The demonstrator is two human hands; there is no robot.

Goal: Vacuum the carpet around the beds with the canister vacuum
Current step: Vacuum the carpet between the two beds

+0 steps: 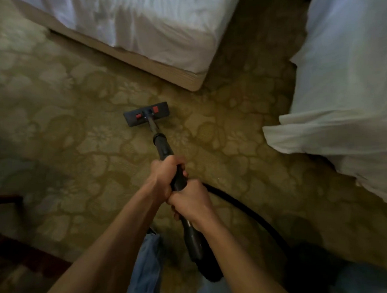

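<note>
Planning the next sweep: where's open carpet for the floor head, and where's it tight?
Widest bare carpet lies left of the floor head, between the wood-based bed and the dark furniture. Another patch sits between the floor head and the right bed. Tight: the gap between beds, and near the hose.

Light: dim, yellowish. Brightest on the white rumpled bed linen (162,27) ahead of my fingers (180,163).
Shadow: heavy on the olive floral-patterned carpet (55,107) left of and behind my fingers.
Focus: soft throughout. The white draped bedsheet (340,97) to their right is smeared.
Edges: bowed by the wide-angle lens, with dark lower corners.
</note>
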